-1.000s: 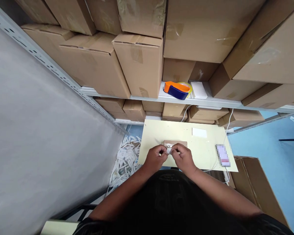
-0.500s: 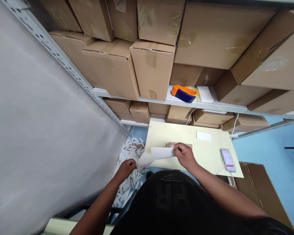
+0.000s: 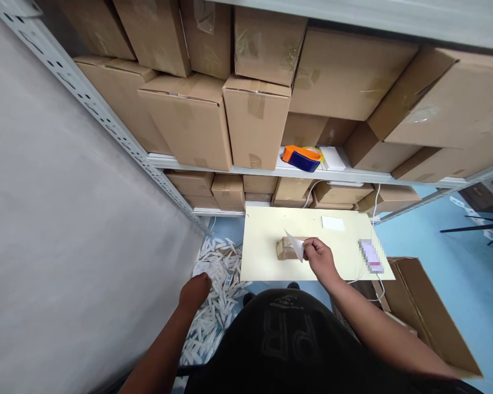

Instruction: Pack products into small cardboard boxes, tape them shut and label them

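My right hand (image 3: 318, 256) pinches a white paper sheet (image 3: 296, 244) that looks like a label, held tilted by its edge. Just behind and below that sheet, a small taped cardboard box (image 3: 283, 250) lies on the pale yellow tabletop (image 3: 258, 268). Off the table's left side, my left hand (image 3: 196, 289) is closed, with its fingertips turned away from view. A whitish piece of paper shows right beside it, above a heap of white paper strips (image 3: 219, 298) on the floor; whether the fingers hold it I cannot make out.
Shelves packed with cardboard boxes (image 3: 257, 126) rise behind the table. An orange and blue tape dispenser (image 3: 302, 158) rests on the shelf edge. On the tabletop lie a white card stack (image 3: 332, 223) and a blurred phone-like object (image 3: 371, 256). An open carton (image 3: 427, 312) stands at right.
The white paper stretched between both hands has parted. My left hand has moved left and down over the strips, while my right hand keeps the sheet near the box.
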